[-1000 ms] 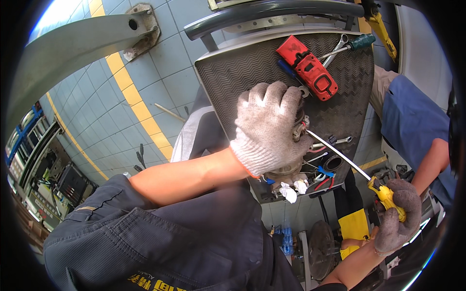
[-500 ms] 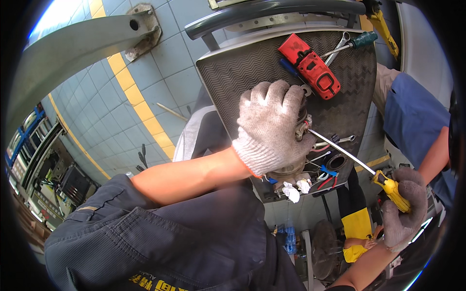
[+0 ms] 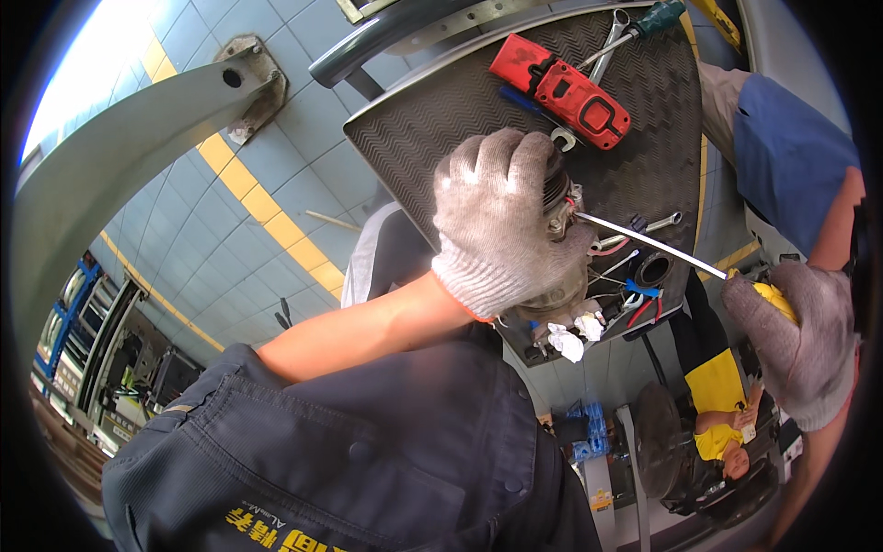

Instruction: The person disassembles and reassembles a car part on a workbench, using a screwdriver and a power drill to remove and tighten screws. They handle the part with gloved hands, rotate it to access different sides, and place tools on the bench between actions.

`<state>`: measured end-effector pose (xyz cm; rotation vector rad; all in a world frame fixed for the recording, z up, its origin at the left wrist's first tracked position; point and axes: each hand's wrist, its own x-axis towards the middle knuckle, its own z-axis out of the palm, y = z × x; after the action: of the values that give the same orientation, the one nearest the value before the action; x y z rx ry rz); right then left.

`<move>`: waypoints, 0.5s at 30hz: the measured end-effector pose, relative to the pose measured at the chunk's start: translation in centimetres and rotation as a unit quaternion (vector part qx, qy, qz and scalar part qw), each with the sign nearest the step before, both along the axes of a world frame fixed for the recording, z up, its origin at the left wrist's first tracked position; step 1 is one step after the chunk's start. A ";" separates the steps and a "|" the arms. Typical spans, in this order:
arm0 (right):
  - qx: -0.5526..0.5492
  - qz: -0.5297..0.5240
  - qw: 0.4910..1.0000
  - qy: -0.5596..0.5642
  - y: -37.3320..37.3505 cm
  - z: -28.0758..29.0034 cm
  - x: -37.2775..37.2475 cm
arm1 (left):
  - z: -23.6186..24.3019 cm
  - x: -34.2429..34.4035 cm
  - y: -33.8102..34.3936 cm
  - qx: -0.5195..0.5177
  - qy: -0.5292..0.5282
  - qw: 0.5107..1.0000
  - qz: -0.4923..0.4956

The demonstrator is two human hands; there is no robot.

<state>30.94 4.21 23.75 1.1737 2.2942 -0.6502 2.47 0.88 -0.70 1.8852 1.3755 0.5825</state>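
My left hand (image 3: 501, 216), in a grey knit glove, is closed over a round metal part (image 3: 558, 293) with a black ribbed pulley (image 3: 555, 184) at its far end. The palm hides much of that part. Gloved too, my right hand (image 3: 798, 336) wraps the yellow handle of a long screwdriver (image 3: 653, 244). Its shaft slants up to the left, and the tip meets the part's right side beside a small red piece. Whether the tip sits in a screw or slot, I cannot tell. The part rests on a black ribbed mat (image 3: 405, 147).
On the mat lie a red device with black parts (image 3: 581, 103), a green-handled screwdriver (image 3: 658, 18), a combination wrench (image 3: 658, 224), pliers (image 3: 644, 311), a black ring (image 3: 654, 269) and crumpled tissue (image 3: 566, 342). Another person's blue-clothed leg (image 3: 791, 138) is close on the right.
My right hand has shifted its grip and now covers more of the yellow handle. The screwdriver tip stays against the part, and my left hand keeps its hold. The whole view has shifted slightly.
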 end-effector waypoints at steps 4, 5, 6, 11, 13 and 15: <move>0.000 0.029 0.999 0.019 0.8 -0.3 -0.5 | -0.1 0.0 0.0 -0.008 -0.006 1.000 0.001; -0.001 0.039 0.999 0.023 1.1 -0.1 -0.5 | -0.2 0.0 0.0 -0.008 -0.005 1.000 0.001; 0.010 0.046 0.998 0.042 1.2 -0.4 -0.5 | -0.2 0.1 -0.1 -0.009 -0.008 1.000 0.007; -0.015 -0.020 0.999 0.045 1.3 -1.5 0.1 | -0.6 0.4 -0.2 -0.014 -0.015 1.000 0.018; 0.006 -0.018 0.999 0.045 1.2 -1.9 0.3 | -0.7 0.5 -0.2 -0.011 -0.020 0.999 0.023; 0.028 -0.008 0.999 0.044 1.2 -2.1 0.5 | -0.8 0.5 -0.2 -0.008 -0.022 0.999 0.025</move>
<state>31.42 5.43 21.61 1.2116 2.3930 -0.6596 3.00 0.66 -1.52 1.8192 1.3984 0.6320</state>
